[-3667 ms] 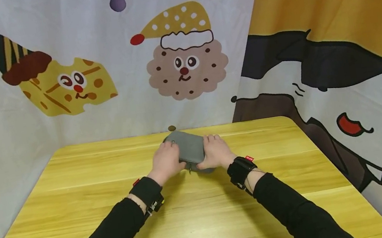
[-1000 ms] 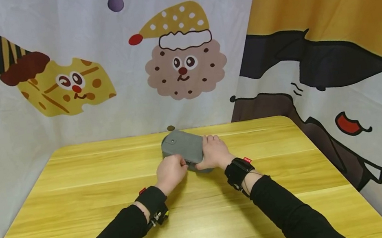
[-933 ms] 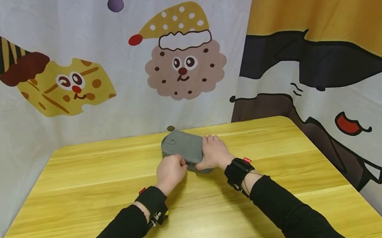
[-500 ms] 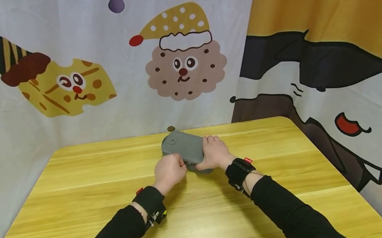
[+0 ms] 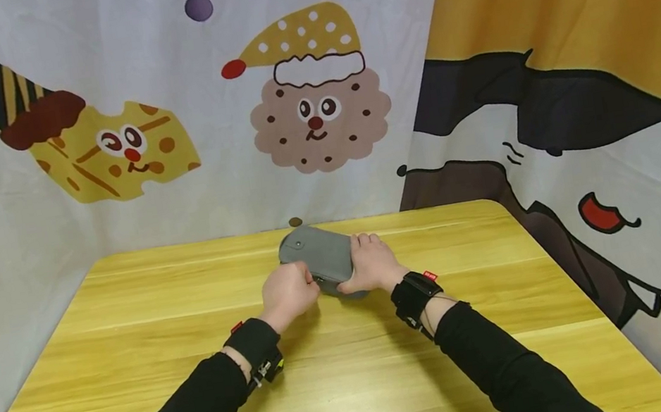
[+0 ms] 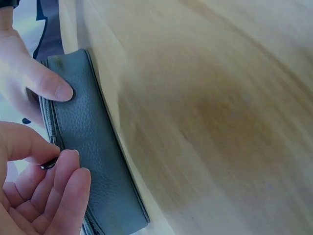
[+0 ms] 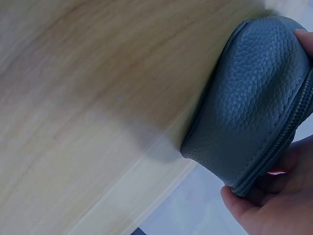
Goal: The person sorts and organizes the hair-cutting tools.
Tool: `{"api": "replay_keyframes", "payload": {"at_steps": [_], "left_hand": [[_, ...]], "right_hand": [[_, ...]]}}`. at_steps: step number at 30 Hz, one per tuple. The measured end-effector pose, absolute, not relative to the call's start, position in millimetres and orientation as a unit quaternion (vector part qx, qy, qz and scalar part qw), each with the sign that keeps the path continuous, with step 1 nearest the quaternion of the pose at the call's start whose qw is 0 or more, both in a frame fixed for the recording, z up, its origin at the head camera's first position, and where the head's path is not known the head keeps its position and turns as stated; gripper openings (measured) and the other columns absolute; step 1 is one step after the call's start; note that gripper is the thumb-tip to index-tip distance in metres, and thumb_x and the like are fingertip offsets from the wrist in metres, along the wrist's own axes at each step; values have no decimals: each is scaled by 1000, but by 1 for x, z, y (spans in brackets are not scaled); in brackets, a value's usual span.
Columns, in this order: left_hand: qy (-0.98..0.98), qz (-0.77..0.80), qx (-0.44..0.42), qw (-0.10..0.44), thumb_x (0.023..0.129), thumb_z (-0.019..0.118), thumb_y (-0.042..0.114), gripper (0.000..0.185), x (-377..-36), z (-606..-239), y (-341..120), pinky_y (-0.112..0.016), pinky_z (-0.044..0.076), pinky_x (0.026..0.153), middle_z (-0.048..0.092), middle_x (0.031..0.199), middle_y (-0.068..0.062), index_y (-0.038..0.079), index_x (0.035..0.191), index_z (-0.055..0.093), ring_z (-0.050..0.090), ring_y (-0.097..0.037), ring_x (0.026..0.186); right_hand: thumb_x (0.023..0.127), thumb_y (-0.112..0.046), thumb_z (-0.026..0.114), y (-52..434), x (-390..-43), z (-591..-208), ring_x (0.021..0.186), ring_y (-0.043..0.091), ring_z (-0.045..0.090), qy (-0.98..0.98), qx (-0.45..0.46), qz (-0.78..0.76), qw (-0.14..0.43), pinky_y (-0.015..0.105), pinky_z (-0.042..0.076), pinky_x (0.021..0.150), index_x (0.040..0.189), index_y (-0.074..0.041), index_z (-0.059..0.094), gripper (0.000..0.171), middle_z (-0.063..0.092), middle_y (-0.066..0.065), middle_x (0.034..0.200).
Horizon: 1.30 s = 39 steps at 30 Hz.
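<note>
A grey, grained zip pouch [image 5: 323, 253] with a snap stud lies towards the back of the table, slanting down to the right. My left hand [image 5: 289, 290] is at its front side. In the left wrist view that hand's thumb and fingers pinch a dark zipper pull [image 6: 49, 163], just below the slider on the zipper [image 6: 49, 113]. My right hand [image 5: 374, 262] grips the pouch's right end, thumb on the near face and fingers over the far side. The right wrist view shows the near face [image 7: 254, 93] bulging, with fingertips [image 7: 234, 198] at one corner.
The yellow wood-grain table [image 5: 343, 375] has its back edge just behind the pouch. A cartoon-printed curtain [image 5: 178, 214] hangs behind and along the sides. Each wrist wears a black strap [image 5: 255, 345] with a small camera.
The left hand has let go of the pouch's left end, taken the zipper pull at the front, and shifted slightly left along the zipper. The right hand keeps its grip.
</note>
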State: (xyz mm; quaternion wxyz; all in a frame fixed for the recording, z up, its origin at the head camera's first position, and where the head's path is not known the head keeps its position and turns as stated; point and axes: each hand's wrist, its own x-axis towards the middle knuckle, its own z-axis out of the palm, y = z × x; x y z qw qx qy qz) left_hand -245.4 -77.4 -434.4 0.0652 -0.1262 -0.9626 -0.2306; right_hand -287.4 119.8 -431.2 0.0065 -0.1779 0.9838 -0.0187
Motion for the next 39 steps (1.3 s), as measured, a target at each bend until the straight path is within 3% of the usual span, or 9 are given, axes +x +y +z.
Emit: {"api": "replay_keyframes", "payload": {"at_steps": [10,15,18,27,39], "left_hand": [[-964,-234,-107,73,84,68,10,17,-249,-433,-99,-29,34,50,54,63,1,15,72,57,48,-16,54],[-960,-249,-105,79,84,64,7,35,-253,-435,-112,-29,17,53,32,55,5,18,60,41,28,-14,51],[-958,-254,-105,82,84,64,6,43,-254,-434,-115,-30,13,56,22,55,5,20,58,33,20,-14,54],[-959,-257,-85,88,84,60,3,44,-259,-434,-121,-34,11,61,17,60,4,19,63,25,14,-15,59],[-964,-246,-66,75,88,64,10,49,-264,-432,-132,-31,11,56,19,53,5,19,55,29,15,-13,51]], "right_hand": [[73,-66,75,120,-288,-432,132,42,40,983,-182,-11,9,46,36,111,150,11,28,118,40,28,146],[73,-67,74,121,-289,-435,133,41,39,983,-182,-10,12,46,36,111,150,9,28,118,39,28,146],[73,-67,74,121,-289,-436,132,41,39,984,-180,-11,11,46,36,111,150,9,27,119,40,27,146],[73,-67,74,121,-289,-435,132,42,39,983,-180,-15,8,46,36,111,150,9,28,118,40,27,146],[73,-66,75,122,-289,-432,133,40,39,983,-181,-17,17,46,35,111,150,8,28,117,39,27,147]]}}
